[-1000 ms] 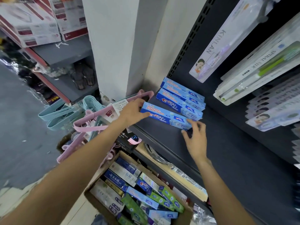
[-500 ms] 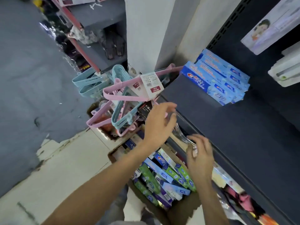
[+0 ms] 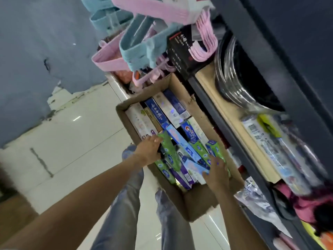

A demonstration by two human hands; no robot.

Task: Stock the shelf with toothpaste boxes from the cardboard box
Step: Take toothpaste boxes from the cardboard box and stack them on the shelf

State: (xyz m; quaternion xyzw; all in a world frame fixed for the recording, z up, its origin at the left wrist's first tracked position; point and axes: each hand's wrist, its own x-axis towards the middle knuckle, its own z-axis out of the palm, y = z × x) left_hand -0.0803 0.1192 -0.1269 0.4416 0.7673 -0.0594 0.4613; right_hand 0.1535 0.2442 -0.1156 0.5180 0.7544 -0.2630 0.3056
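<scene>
Two bare forearms reach forward and downward from the bottom of the view, seen from above by the person's own head camera. The left arm enters from the lower left corner and stretches diagonally up to the right, nearly straight, ending in the left hand (image 3: 150,150), whose back faces the camera, with the thumb pointing up and right. The right arm rises from the lower right-centre, more steeply, to the right hand (image 3: 217,171), also back-up, its fingers spread and pointing forward. Both hands are blurred, so the curl of their fingers cannot be made out. Below the arms, two legs in grey-blue trousers are visible.
</scene>
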